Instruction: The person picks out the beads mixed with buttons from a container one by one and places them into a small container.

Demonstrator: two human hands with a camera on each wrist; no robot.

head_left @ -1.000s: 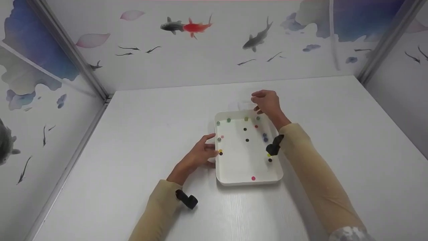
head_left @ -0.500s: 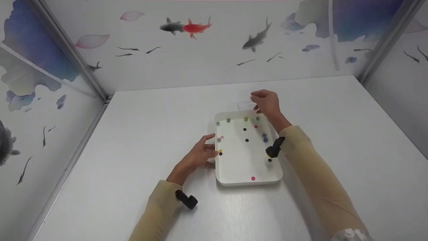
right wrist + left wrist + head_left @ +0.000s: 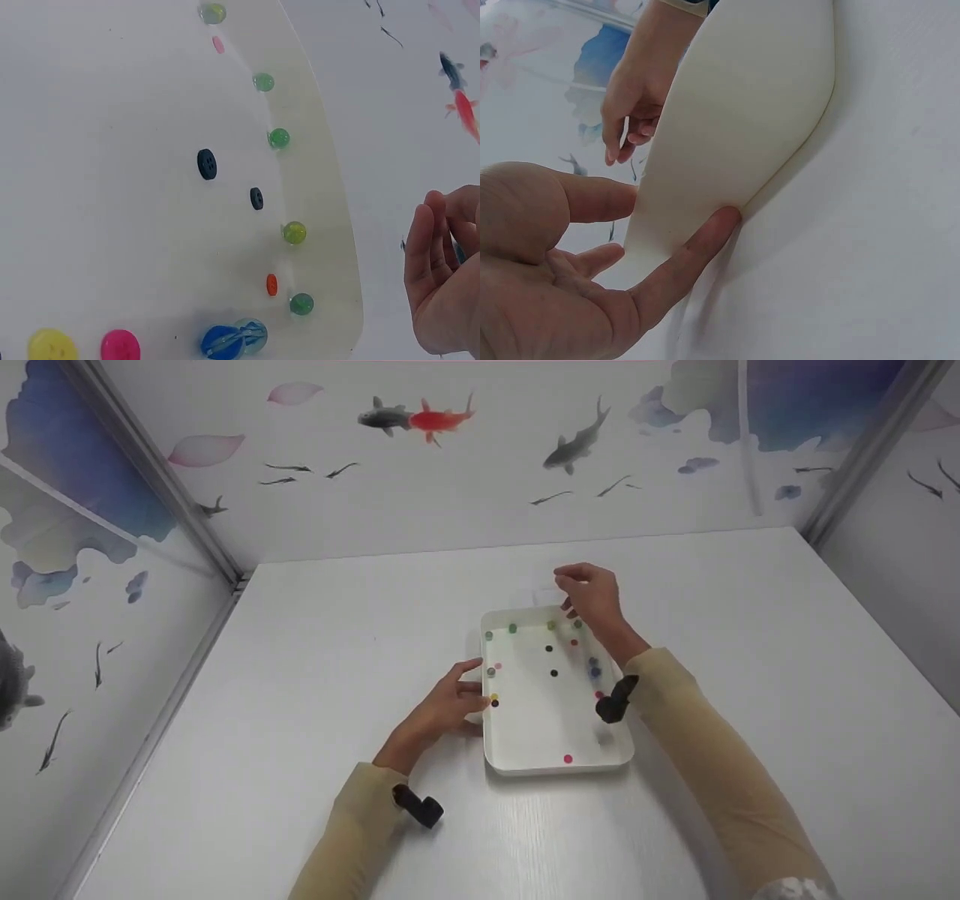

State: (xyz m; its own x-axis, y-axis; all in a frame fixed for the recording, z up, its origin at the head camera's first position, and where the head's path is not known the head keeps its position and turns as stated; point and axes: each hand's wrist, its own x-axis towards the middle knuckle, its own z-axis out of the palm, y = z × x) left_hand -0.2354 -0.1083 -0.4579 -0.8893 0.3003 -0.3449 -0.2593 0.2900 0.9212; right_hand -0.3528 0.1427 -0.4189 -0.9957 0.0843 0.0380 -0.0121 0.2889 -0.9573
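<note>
A: Left hand [image 3: 450, 703] at the white tray [image 3: 532, 720], fingers spread wide, tips against the outside of its long left wall!

B: And just inside that wall, by those tips, a small dark disc [image 3: 495, 703] touching or close to a yellow piece [image 3: 494, 697].

A: Right hand [image 3: 594, 591] is up at the far right corner, over it or just past it. Fingertips drawn in near the thumb, a narrow grip; whether anything sits there, the views cannot tell.

B: Nearest to it inside the tray, a green marble [image 3: 301, 304], a red button [image 3: 272, 285] near that, then two blue-streaked marbles [image 3: 223, 341] along the right wall.

A: Two dark buttons [image 3: 207, 164] farther in, apart from both hands!

B: Pink button [image 3: 568, 759] at the near end.

A: Markings?

B: Printed fish [image 3: 442, 420] on the far wall [image 3: 480, 502]; the black wrist cameras [image 3: 617, 699] show too small to read.
</note>
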